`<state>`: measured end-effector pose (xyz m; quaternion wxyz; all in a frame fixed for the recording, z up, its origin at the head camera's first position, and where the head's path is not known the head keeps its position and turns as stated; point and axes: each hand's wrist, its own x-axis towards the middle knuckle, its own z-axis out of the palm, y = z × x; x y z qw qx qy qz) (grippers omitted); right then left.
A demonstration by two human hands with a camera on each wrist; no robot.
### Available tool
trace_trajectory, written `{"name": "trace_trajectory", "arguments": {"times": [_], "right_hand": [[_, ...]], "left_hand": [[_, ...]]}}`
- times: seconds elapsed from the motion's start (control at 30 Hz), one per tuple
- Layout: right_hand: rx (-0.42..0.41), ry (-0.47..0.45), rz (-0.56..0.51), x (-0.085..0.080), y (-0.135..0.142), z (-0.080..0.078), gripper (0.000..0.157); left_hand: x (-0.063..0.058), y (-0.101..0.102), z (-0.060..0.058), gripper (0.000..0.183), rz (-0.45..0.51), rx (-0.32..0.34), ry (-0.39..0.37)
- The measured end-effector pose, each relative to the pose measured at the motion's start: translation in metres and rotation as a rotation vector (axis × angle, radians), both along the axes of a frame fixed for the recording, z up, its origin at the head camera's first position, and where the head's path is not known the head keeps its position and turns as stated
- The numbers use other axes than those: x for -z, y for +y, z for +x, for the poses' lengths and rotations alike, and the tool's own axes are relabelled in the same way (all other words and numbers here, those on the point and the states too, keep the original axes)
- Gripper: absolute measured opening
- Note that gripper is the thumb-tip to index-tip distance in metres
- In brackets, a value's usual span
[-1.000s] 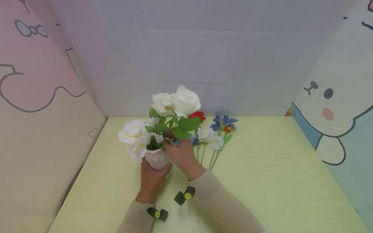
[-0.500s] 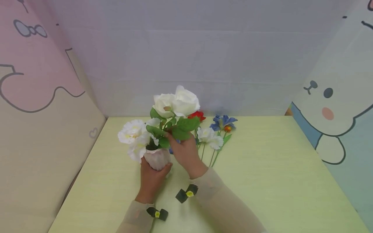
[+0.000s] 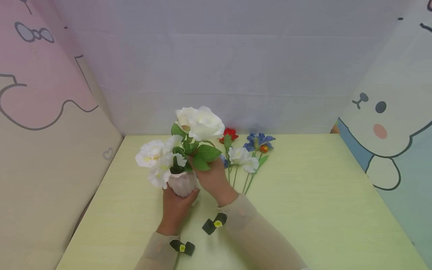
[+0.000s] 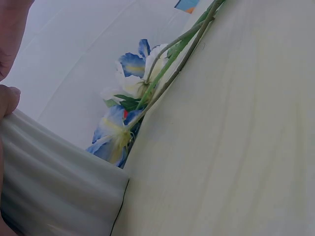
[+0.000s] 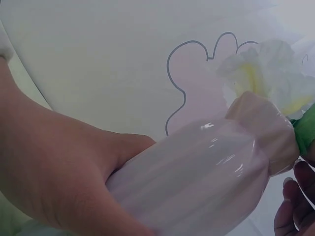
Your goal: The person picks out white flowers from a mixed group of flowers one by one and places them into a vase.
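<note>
My left hand [image 3: 176, 210] grips the ribbed, glossy white vase [image 3: 183, 184] low on its body, with the thumb on its right side. White ruffled flowers [image 3: 153, 155] stand in the vase and lean left. Over the vase mouth, my right hand [image 3: 216, 182] holds the leafy stem of the white roses [image 3: 204, 123]; leaves partly cover its fingers. Where the stem's lower end sits is hidden. In the right wrist view, the left hand wraps the vase body [image 5: 197, 172], and the right fingers [image 5: 290, 206] curl beside the vase neck.
Several flowers lie on the pale yellow table [image 3: 310, 195] right of the vase: a red flower [image 3: 229, 135], white flowers [image 3: 241, 157] and a blue flower [image 3: 258, 142] by an orange bud [image 3: 264, 149]. A pale wall [image 3: 222, 67] stands behind; printed panels flank the table.
The white roses have come down and slightly left, closer to the vase, in my right hand. That hand first shifted a little higher on the stem. My left hand and the vase stay put.
</note>
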<state>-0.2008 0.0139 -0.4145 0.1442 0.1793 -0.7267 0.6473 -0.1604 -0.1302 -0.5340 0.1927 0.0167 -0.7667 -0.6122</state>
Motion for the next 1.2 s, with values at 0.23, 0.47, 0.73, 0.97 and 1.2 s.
{"name": "trace_trajectory", "arguments": {"times": [0.23,0.47,0.73,0.97,1.2], "right_hand": [[-0.009,-0.048,0.022,-0.001,0.0,0.0,0.022],[0.011,-0.032,0.053,0.001,0.001,0.0,0.021],[0.017,-0.011,0.059,0.001,0.002,0.001,0.022],[0.007,-0.063,-0.006,0.003,0.009,0.004,0.02],[-0.005,0.019,-0.077,0.013,0.034,0.007,0.025]], "left_hand": [[0.003,-0.001,-0.001,0.072,-0.064,-0.005,0.051],[0.004,-0.002,-0.001,0.071,-0.054,0.02,0.099],[0.002,-0.002,0.0,0.073,-0.033,0.038,0.104],[-0.002,0.0,0.001,0.069,-0.031,0.009,0.078],[-0.024,0.009,0.009,0.064,-0.031,-0.011,0.067]]}}
